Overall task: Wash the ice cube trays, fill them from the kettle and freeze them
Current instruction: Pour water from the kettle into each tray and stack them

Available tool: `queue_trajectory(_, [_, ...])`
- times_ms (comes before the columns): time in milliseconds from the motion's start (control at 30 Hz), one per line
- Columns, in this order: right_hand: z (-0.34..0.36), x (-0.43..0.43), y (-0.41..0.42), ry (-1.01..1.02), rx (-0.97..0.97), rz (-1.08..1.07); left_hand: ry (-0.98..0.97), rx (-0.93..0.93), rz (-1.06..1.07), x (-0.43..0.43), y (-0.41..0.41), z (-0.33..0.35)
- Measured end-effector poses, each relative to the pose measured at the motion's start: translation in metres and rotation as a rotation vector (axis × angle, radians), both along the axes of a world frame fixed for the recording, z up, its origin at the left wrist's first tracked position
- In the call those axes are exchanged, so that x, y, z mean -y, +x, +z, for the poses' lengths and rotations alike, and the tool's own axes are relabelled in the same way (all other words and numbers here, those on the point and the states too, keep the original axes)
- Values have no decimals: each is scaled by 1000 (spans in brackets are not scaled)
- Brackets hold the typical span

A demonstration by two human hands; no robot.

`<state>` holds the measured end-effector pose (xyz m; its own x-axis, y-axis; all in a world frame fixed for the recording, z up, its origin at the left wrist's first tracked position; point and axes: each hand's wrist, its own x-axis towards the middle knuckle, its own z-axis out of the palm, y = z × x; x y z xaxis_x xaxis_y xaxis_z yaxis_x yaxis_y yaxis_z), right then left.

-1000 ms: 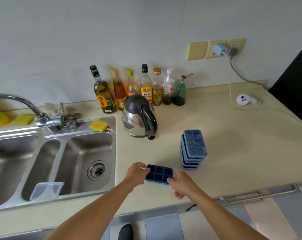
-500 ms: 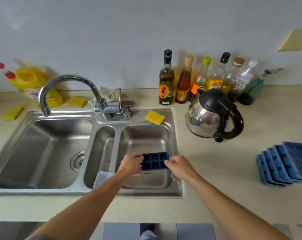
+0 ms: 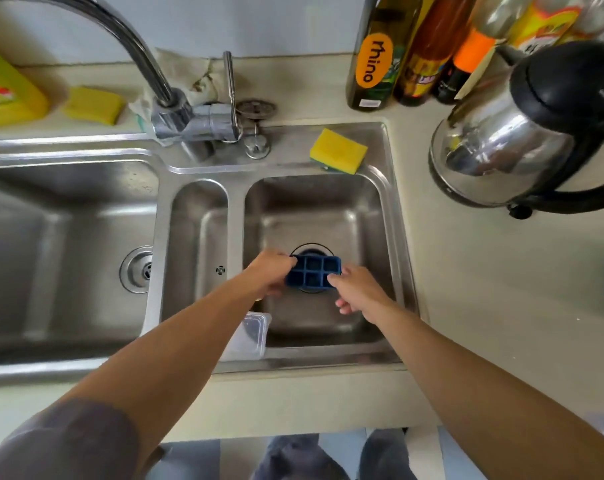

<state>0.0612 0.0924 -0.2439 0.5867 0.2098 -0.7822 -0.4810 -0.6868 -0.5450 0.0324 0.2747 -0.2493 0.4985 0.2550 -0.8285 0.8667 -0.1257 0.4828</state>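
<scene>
Hands at either short end of the dark blue ice cube tray (image 3: 314,277): left hand (image 3: 271,271) curled round one end, right hand (image 3: 357,292) pinching the other between thumb and forefinger, remaining fingers loosely bent. Held level, cells up, low in the right basin of the steel sink (image 3: 328,209), directly over the drain; hard to tell whether touching the bottom. Kettle (image 3: 522,133) on the desk just right of the sink, wanted only for the later filling. Washing step, by the look of it barely begun: no water seen running, faucet (image 3: 137,46) arching away toward the left basin. Clear plastic container (image 3: 250,336) at the right basin's front left corner, near the left forearm. Yellow sponge (image 3: 338,150) on the sink's back rim. Next, probably: keep one hand on the tray, free the other to swing the spout across and lift the tap lever (image 3: 229,84), then reach back for the sponge.
</scene>
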Motion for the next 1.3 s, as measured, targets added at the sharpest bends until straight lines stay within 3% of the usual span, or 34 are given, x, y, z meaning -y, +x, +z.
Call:
queue_trajectory(367, [-23, -5, 14, 31, 14, -61, 7, -59, 68, 0, 14, -31])
queue_trajectory(467, [-3, 5, 15, 41, 108, -56, 74, 36, 101, 4, 13, -22])
queue_trajectory(600, [46, 32, 14, 69, 248, -57, -47, 159, 321, 17, 13, 1])
queue_trajectory(733, [106, 77, 18, 182, 430, -240, -56, 260, 370, 39, 12, 32])
queue_trajectory(967, [195, 173, 60, 261, 1069, -605, -47, 367, 336, 96, 19, 88])
queue_trajectory(1033, [205, 193, 84, 224, 1159, -683, -44, 402, 308, 110, 20, 104])
queue_trajectory(1133, [201, 213, 118, 131, 1064, -671, -8, 458, 253, 125, 19, 128])
queue_trajectory(1300, [176, 217, 140, 255, 851, -530, 44, 509, 222, 135, 8, 154])
